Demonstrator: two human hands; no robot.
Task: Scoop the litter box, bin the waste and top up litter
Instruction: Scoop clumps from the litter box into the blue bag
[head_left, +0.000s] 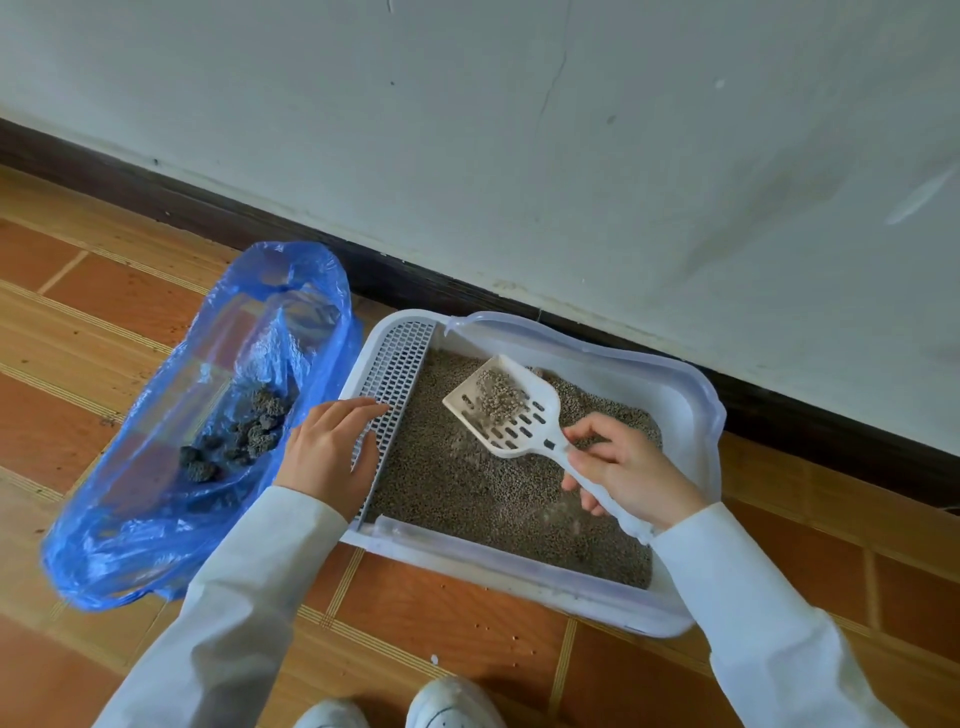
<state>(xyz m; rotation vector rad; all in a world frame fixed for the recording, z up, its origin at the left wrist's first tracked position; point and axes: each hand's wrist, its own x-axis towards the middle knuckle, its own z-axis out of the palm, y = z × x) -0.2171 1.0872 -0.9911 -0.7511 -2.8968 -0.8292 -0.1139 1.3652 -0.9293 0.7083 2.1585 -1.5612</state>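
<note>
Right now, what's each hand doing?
Left hand: open, resting on the litter box's grille.
Right hand: closed around the litter scoop handle.

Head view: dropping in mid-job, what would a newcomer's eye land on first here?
The white scoop, held by the right hand above the litter box by the wall, carries a small heap of grey pellets. Left of the box lies an open blue bag with dark clumps inside. The left hand rests on the box's grated edge.
</note>
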